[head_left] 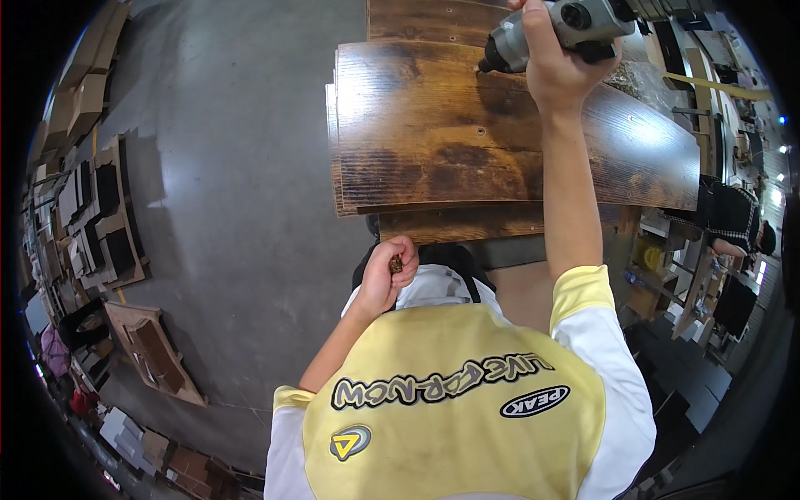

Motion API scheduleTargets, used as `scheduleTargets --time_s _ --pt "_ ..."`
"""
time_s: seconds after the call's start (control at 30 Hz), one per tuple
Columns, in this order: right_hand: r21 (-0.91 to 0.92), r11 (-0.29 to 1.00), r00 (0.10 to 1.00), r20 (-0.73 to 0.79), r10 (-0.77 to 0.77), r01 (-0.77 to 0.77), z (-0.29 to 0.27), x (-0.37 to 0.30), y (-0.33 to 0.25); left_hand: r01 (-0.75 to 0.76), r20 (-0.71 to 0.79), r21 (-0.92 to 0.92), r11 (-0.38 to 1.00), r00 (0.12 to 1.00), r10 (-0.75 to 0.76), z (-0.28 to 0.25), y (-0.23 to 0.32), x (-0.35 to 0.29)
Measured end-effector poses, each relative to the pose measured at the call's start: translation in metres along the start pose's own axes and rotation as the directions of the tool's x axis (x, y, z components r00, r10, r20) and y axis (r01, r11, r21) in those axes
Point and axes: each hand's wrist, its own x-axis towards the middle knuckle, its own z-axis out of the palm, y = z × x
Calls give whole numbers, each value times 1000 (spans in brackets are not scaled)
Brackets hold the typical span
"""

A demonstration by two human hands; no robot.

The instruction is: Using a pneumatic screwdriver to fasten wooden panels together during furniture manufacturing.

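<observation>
The fingers of the right hand (568, 67) wrap around the drill (583, 23), which is held over the far part of the glossy brown board (450, 158), its tip pointing down at the wood; whether the tip touches is hard to tell. The drill looks rigid and fairly heavy, its weight gathered in the body, so the handle is the sensible place to grip it. The board, lying on top of other boards, seems stiff and rather heavy too; its sheen suggests a smooth, perhaps slippery face whose finish could scratch, so a hold at the opposite edges would likely serve best. The fingers of the left hand (388, 275) are curled around small dark pieces (396, 264), probably hard and light, easily spilled if the fist loosens. As for containers, crumpled clear plastic (647, 82), maybe a bag, lies beyond the right forearm, its contents too unclear to name, and cardboard boxes (87, 107) stand well apart at the far left, their insides hidden.
</observation>
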Motion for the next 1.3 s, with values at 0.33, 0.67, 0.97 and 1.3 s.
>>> scheduleTargets --time_s 0.33,0.67,0.97,1.3 --pt "-63 996 998 26 -61 62 4 -2 -1 -100 -99 260 960 987 130 19 11 10" --pt "253 968 954 -291 70 6 -11 29 -106 -188 -72 603 775 955 287 64 11 45" --pt "352 631 645 -93 759 -692 -333 -146 -151 -73 -341 449 890 907 246 73 -13 88" --pt "485 523 546 -105 831 -701 -540 -176 -141 -662 -325 341 667 583 745 75 -120 70"
